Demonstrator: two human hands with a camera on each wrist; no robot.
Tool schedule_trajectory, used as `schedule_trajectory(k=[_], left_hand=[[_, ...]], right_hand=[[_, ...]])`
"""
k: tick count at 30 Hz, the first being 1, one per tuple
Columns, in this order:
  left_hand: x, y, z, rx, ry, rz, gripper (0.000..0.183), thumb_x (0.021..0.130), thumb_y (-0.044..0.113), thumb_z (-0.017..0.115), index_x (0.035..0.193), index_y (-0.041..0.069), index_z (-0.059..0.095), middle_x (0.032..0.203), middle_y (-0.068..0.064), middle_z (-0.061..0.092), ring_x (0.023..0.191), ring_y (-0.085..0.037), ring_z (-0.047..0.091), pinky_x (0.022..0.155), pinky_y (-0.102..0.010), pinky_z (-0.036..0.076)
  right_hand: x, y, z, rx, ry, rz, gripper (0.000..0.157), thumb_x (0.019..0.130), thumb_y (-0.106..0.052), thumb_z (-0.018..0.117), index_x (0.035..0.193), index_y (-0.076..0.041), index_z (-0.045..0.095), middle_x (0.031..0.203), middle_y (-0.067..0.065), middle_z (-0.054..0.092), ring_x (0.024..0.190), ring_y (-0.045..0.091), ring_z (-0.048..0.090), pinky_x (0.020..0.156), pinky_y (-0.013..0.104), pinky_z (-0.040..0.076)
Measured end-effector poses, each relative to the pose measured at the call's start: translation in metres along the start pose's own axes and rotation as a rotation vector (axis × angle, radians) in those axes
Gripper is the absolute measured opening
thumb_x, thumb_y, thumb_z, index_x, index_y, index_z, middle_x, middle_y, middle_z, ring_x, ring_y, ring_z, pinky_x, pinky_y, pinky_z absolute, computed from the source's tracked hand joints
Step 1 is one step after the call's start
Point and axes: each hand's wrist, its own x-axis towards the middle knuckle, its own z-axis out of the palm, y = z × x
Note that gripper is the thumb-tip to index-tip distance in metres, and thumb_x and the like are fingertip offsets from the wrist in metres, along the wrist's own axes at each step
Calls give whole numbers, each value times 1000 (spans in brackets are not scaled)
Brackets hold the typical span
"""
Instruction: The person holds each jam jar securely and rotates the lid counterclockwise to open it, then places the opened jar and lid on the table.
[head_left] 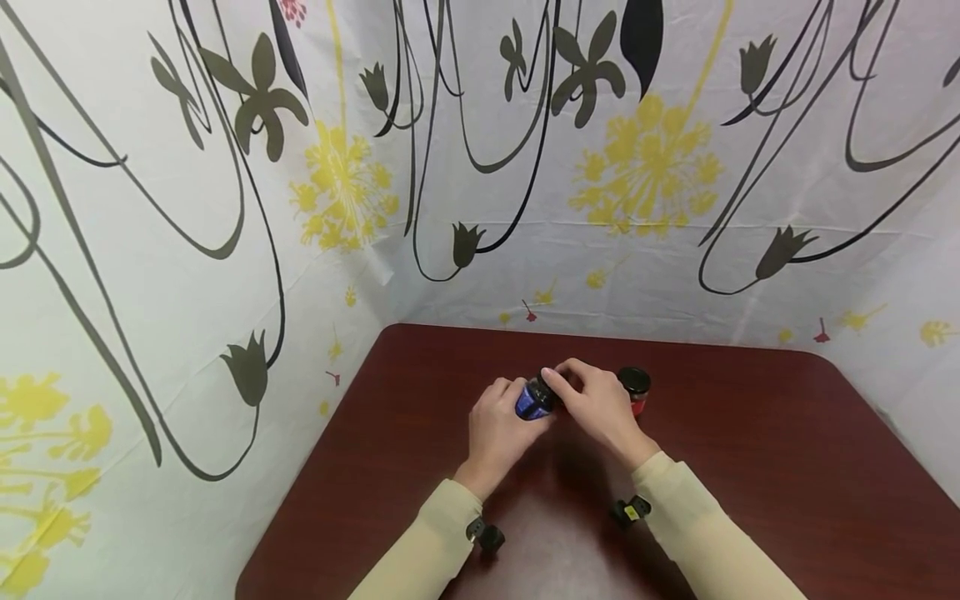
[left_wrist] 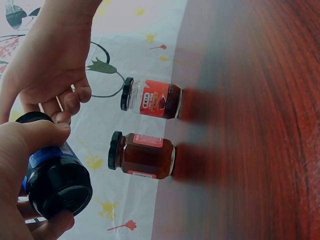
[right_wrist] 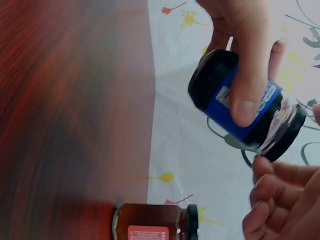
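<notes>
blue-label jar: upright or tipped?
Tilted: in the right wrist view, the blue-label jar slants relative to the brown jar standing on the table.

On reddish-brown table [head_left: 780, 450] with rounded far corners: red-labelled jar [left_wrist: 154, 99] and amber-brown jar [left_wrist: 144, 159], both black-lidded, upright, near each other but apart; behind, white backdrop [head_left: 495, 196] printed with yellow flowers and dark trailing stems.

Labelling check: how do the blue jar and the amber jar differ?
Pose: the blue jar is tilted; the amber jar stands upright.
Support: the left hand grips the blue jar; the amber jar rests on the table.
Label: blue on the blue jar, red on the amber jar.
Shared: both have black lids.
</notes>
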Motion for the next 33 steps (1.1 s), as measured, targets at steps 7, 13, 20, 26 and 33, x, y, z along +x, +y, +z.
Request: schedule_trajectory(k=[7,13,20,26,33], left_hand=[[-2,4,0,11,-23,13,60,72,55,87,113,16,70,94,1,59,79,-13,58,67,-32,56],[-2,6,0,14,-15,33,60,73,60,83,113,16,71,94,2,60,79,-12,59,68,-31,55],[-1,6,0,0,-11,46,62,73,60,83,114,15,71,95,1,61,80,-13,60,69,-31,55],[-1,5,0,2,-13,50,62,73,60,83,114,14,71,97,0,62,81,-14,60,71,-32,56],[-1,5,-1,12,-32,43,63,74,61,82,115,14,71,98,-1,62,82,-15,60,72,-32,56]], right_hand=[[-3,-8,-3,-73,8,73,58,85,-80,52,90,-23,65,70,-5,58,61,16,53,51,36,41],[-5,-8,-3,-35,12,70,57,85,-78,56,90,-22,64,70,-4,58,61,17,52,52,36,41],[-5,-5,-3,3,30,20,51,86,-73,59,90,-23,65,68,-5,57,58,16,52,52,36,41],[-6,-4,-3,42,24,8,48,87,-71,62,92,-24,66,68,-5,58,59,17,53,52,36,42],[-7,-2,-3,63,26,0,44,87,-69,64,94,-26,67,68,-5,58,59,16,52,52,35,42]])
